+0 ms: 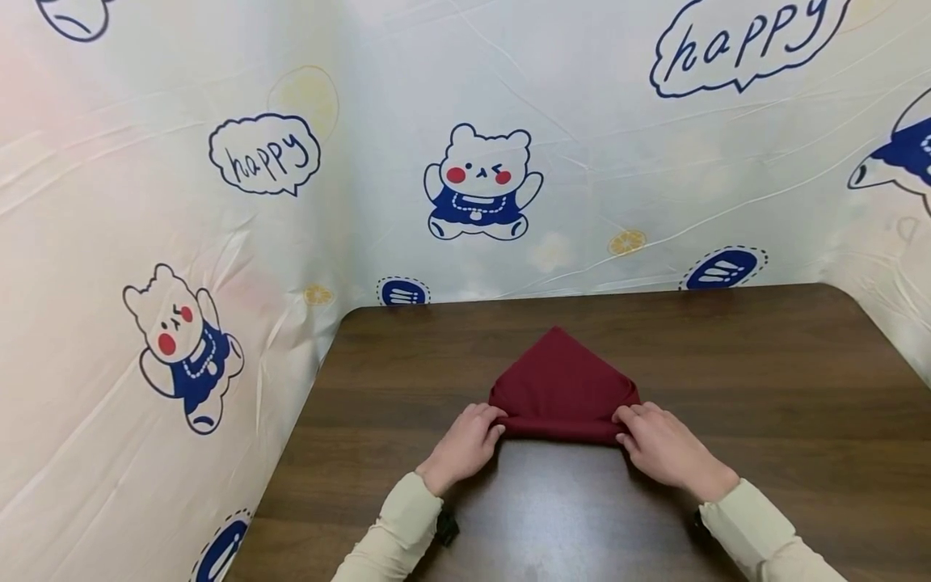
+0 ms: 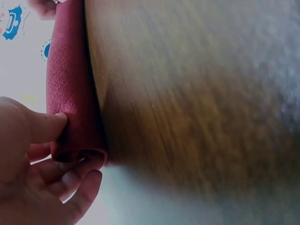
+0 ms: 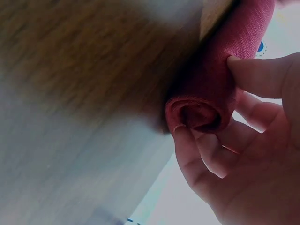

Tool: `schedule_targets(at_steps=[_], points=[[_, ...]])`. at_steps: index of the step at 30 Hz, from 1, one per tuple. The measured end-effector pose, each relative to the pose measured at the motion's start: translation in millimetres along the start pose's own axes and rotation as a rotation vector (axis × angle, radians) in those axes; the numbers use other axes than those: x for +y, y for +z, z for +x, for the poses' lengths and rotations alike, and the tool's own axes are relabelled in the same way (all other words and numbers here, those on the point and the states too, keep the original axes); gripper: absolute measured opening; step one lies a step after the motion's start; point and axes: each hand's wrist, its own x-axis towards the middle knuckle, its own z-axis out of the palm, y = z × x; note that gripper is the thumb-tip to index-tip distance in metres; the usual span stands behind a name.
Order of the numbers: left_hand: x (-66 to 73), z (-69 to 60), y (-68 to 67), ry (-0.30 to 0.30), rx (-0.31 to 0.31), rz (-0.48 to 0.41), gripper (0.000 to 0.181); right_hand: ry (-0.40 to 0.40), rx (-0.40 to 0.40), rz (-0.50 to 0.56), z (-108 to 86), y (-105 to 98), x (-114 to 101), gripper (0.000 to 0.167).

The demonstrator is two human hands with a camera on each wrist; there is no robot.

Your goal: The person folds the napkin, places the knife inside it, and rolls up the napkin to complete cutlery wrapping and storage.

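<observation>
A dark red cloth (image 1: 563, 380) lies on the table, its far part a flat triangle pointing away and its near edge rolled into a tube. At the roll's left end the left hand (image 1: 465, 444) grips it; in the left wrist view the thumb presses the roll (image 2: 72, 84) from one side, with fingers curled round the end. The right hand (image 1: 669, 449) holds the right end. In the right wrist view, the thumb lies on the roll (image 3: 211, 70) and fingertips touch its spiral end.
The brown wooden table (image 1: 764, 388) spreads around the cloth. Behind it and at the left hangs a pale curtain (image 1: 378, 121) printed with bears and lettering. Dark bands show at both wrists, below light sleeves.
</observation>
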Motion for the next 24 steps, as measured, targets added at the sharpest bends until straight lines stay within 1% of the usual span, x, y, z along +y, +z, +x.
schedule_targets(at_steps=[3, 5, 9, 16, 19, 24], points=[[-0.7, 1.2, -1.9, -0.038, -0.032, -0.064, 0.022, 0.023, -0.035, 0.04, 0.1, -1.6, 1.7, 0.015], [-1.4, 1.8, -2.6, -0.056, -0.047, -0.098, 0.022, 0.045, -0.072, 0.074, 0.1, -2.5, 3.0, 0.016], [-3.0, 2.2, -2.2, -0.076, -0.062, -0.13, 0.022, 0.083, -0.122, 0.125, -0.5, -3.4, 4.9, 0.018], [-4.2, 0.8, -2.1, -0.099, -0.048, -0.141, 0.023, 0.099, -0.095, 0.146, -0.9, -2.3, 8.3, 0.013], [-4.4, -0.1, -2.6, -0.115, -0.047, -0.147, 0.023, 0.112, -0.102, 0.156, -0.1, -1.7, 11.1, 0.013], [-5.3, 0.4, -3.8, -0.108, -0.036, -0.151, 0.022, 0.135, -0.131, 0.216, 1.7, -1.5, 16.7, 0.012]])
